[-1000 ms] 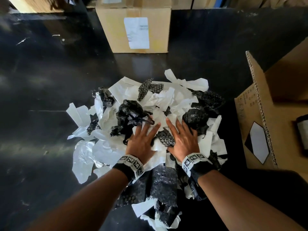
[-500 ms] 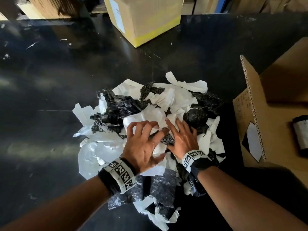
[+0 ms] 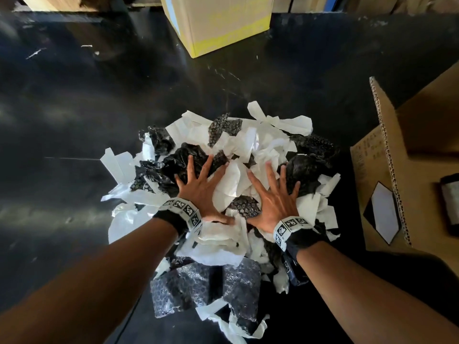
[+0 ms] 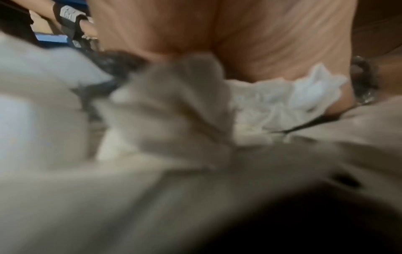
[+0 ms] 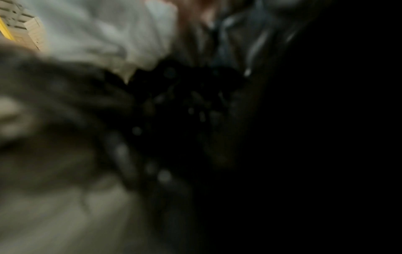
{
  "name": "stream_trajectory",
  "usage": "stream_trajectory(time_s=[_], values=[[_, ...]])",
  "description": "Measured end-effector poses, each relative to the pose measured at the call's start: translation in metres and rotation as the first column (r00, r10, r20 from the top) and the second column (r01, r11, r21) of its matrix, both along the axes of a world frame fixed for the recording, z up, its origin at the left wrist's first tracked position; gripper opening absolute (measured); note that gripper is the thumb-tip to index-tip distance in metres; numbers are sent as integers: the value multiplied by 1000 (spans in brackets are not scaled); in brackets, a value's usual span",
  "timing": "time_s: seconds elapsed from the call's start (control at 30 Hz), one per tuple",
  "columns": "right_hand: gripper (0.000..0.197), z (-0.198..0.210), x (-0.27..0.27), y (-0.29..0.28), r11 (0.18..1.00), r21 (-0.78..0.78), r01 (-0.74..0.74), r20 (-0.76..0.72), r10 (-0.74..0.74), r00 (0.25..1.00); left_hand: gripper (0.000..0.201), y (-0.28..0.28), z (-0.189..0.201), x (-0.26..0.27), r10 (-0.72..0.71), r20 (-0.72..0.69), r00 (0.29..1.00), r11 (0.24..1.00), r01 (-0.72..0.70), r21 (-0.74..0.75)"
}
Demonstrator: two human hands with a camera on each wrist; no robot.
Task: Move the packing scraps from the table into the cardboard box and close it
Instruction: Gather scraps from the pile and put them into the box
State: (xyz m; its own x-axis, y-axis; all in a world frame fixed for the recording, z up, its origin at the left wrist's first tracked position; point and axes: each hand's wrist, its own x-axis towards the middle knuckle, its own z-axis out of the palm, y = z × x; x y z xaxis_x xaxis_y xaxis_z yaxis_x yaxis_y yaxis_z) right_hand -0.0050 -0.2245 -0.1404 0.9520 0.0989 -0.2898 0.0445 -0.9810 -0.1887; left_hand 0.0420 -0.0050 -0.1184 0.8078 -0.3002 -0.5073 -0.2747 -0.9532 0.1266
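Two hands lay palm-down on the heap of white paper strips and black bubble-wrap scraps, which sat on the glossy black table at about the middle of the head view. The left hand was spread wide, fingers straight, pressing on crumpled black plastic at roughly 10 o'clock of the heap's centre. The right hand was equally wide, fingers fanned over white paper and a dark wad at about 2 o'clock. Neither hand gripped anything. Both wrists wore white bands printed with black square markers.

At 3 o'clock from the heap, just beside it, stood the open brown cardboard box, one corrugated flap raised, a white hexagonal label on its near side. At 12 o'clock, well apart, a closed brown carton with a yellow band rested on the table.

From the left wrist, the palm showed pressed against crumpled white paper. From the right wrist everything was dark and blurred.
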Motion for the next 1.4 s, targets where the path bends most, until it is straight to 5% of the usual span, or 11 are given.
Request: stream_trajectory(time_s=[0.53,0.73,0.9,1.1,1.4], values=[[83,-8,-3,16,999,48,-22,215,11,977,87,-7,-30,-41,151,295,944,978,-99,-185],[83,2,-2,15,999,39,-23,197,15,980,92,-7,-32,-43,141,341,929,985,-97,-142],[112,14,-10,16,996,91,-2,218,-18,976,88,-6,-22,-40,145,272,951,978,-97,-184],[128,18,-6,14,990,17,-140,112,137,984,84,-7,-16,-41,101,257,961,991,-74,-114],[82,0,4,14,993,-58,-100,180,109,978,88,-7,-30,-44,95,348,933,992,-57,-117]])
